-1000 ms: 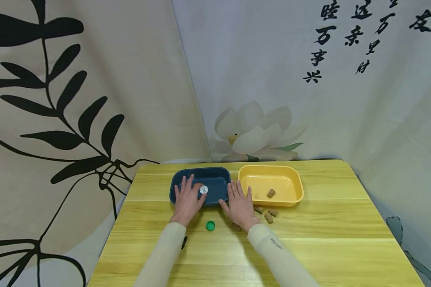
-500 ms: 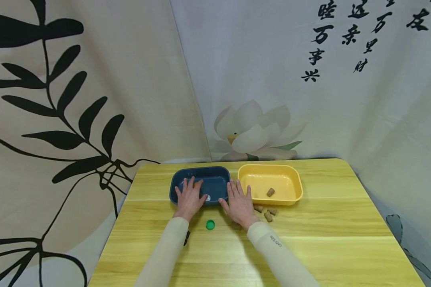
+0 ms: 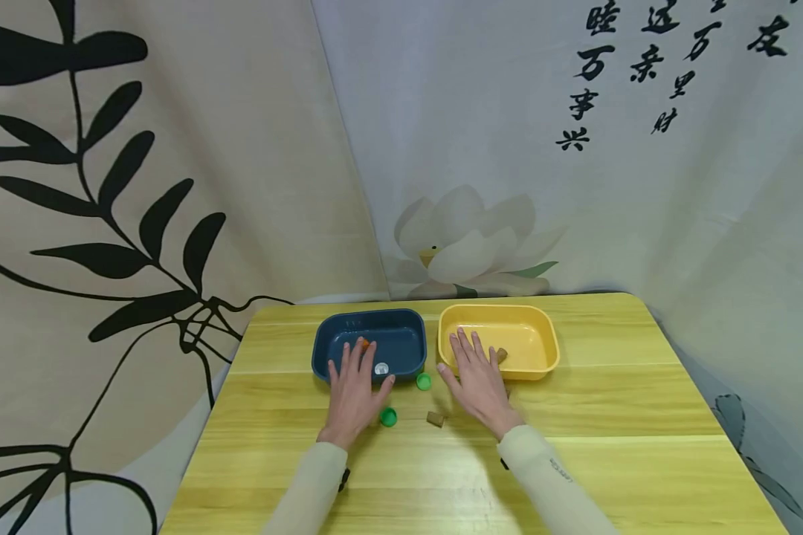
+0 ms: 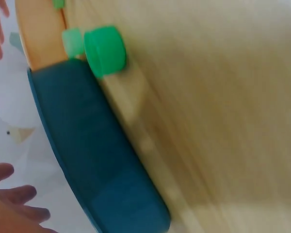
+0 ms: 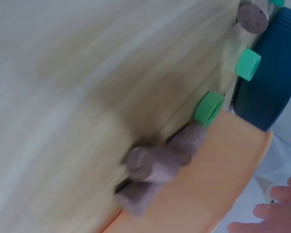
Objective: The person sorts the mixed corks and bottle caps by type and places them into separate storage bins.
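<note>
My left hand reaches over the front rim of the blue tray, fingers spread and holding nothing. Inside that tray lie a white round cap and a small orange piece, partly behind the fingertips. My right hand, fingers straight, extends over the yellow tray, where a cork shows beside the fingers. In the right wrist view several corks lie along the yellow tray's front, mostly hidden by the hand in the head view. A green bottle cap sits between the trays.
Another green cap lies on the wooden table close to my left thumb. A lone cork rests between my hands. Behind the table hangs a printed cloth.
My right hand has moved right, uncovering a green cap and the lone cork. My left hand has drawn back toward me; the white cap, by its thumb earlier, now lies in the blue tray.
</note>
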The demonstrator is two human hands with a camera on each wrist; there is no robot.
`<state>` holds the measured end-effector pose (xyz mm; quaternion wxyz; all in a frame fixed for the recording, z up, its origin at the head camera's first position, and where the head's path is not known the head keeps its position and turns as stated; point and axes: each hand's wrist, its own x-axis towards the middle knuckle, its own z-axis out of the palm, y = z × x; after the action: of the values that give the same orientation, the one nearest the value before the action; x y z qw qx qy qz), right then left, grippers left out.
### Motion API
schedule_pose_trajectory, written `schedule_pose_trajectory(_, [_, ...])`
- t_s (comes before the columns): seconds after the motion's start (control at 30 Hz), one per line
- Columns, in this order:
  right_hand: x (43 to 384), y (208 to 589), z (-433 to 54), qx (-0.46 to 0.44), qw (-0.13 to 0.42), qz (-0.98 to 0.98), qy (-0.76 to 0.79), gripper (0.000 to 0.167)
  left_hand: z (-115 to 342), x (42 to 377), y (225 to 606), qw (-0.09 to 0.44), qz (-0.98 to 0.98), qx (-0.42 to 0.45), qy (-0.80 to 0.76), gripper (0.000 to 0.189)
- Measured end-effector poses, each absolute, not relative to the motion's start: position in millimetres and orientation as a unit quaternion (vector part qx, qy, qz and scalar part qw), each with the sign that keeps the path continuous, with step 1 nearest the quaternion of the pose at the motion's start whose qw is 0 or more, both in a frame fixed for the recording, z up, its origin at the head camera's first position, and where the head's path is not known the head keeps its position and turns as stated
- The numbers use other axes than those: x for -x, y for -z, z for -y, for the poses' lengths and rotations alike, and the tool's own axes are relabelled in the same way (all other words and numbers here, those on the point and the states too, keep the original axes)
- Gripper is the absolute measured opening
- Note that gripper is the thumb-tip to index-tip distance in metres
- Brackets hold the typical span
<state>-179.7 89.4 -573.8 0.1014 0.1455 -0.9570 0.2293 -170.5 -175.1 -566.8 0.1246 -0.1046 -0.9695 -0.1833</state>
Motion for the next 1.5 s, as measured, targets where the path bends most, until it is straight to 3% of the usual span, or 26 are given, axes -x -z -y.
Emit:
schedule_pose_trajectory(0.73, [139.3, 566.7, -164.4, -0.070, 0.121, 0.954, -0.264, 0.071, 125.9, 120.1, 582.5, 0.188, 0.934, 0.223, 0.205, 0.054])
schedule_pose_trajectory(1.2, [157.9, 576.2, -218.8, 0.005, 0.116, 0.965, -0.237, 0.080, 99.6, 112.0, 586.2, 0.075, 0.972, 0.190, 0.114, 0.079])
schedule_pose_trajectory(1.5, [171.6, 583.4, -231.0, 0.027, 0.079, 0.973, -0.217, 0.085, 85.8, 118.2, 597.8, 0.079, 0.983, 0.146, 0.080, 0.072])
